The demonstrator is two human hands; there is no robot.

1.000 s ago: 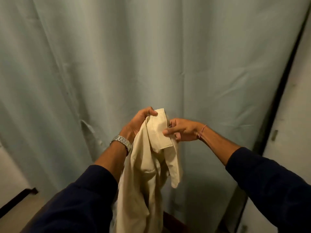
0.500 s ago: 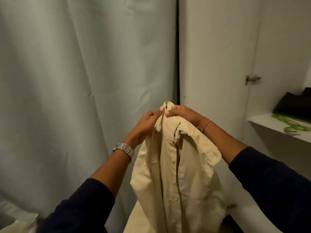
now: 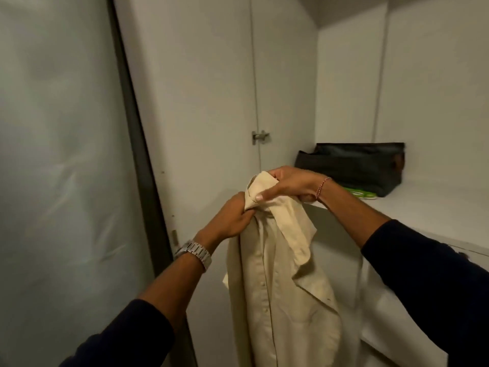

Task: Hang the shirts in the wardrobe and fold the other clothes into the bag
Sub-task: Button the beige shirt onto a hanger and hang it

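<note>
A cream button-up shirt [image 3: 277,287] hangs down in front of me, held up by its collar. My left hand [image 3: 232,218] grips the collar from the left side. My right hand [image 3: 291,185] grips the top of the collar from the right, thumb laid across the fabric. A black bag [image 3: 354,165] lies on the white wardrobe shelf [image 3: 423,207] behind my right hand. Something bright green, maybe hangers [image 3: 361,193], shows at the bag's front edge.
The open white wardrobe [image 3: 349,88] fills the right half of the view. Its door [image 3: 198,102] with a metal latch [image 3: 259,136] stands to the left of the shelf. A pale curtain [image 3: 58,154] hangs at the far left behind a dark frame.
My view has swung right from the curtain to the open wardrobe. Both hands kept hold of the shirt's collar and carried it toward the shelf with the bag.
</note>
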